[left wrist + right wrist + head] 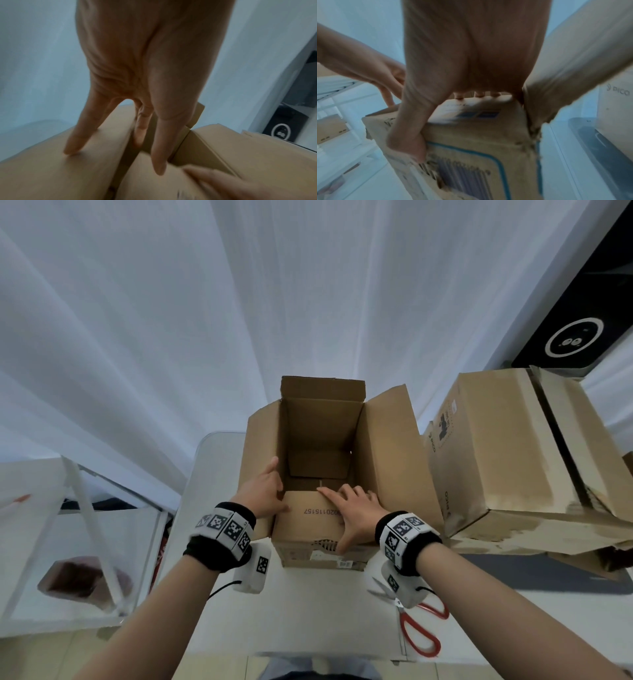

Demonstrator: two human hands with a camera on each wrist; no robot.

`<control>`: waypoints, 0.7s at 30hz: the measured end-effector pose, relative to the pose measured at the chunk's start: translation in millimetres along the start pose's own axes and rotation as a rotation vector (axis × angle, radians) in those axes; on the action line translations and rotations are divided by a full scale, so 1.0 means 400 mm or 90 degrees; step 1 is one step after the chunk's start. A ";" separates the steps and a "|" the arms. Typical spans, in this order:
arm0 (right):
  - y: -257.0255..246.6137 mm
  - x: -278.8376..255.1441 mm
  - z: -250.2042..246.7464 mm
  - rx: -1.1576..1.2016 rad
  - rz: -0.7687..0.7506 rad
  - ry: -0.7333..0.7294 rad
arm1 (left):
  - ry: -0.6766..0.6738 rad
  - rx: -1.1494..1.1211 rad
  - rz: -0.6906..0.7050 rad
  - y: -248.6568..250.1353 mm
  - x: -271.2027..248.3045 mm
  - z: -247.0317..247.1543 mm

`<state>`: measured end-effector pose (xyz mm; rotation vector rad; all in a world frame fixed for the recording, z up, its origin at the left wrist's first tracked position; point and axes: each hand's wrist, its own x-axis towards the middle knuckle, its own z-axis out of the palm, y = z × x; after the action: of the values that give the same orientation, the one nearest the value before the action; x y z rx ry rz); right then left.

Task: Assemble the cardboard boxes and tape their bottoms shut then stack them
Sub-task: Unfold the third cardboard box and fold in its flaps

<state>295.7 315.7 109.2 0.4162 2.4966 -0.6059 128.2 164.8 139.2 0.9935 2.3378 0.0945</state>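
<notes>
An open brown cardboard box [322, 440] stands on the white table [308, 611] with its far, left and right flaps raised. My right hand [356, 508] lies flat on the near flap [308, 518], pressing it inward, while its thumb [407, 135] rests on the labelled front face [471, 148]. At the near left corner my left hand [263, 491] straddles the left flap [51, 169] with straight fingers: one finger touches its outer side, the others reach inside. A second, closed cardboard box [496, 446] lies tilted at the right.
Red-handled scissors [421, 631] lie on the table near my right wrist. A dark mat [531, 573] sits under the second box. A black device [582, 320] stands at the far right, and a white frame shelf [85, 525] is at the left. White curtains hang behind.
</notes>
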 end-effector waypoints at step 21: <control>0.013 0.008 0.012 -0.003 0.000 -0.005 | -0.016 0.103 0.077 0.066 0.233 -0.105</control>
<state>297.1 318.4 102.1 0.4117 2.4904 -0.6005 71.0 253.5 135.3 1.2086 2.2891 -0.0610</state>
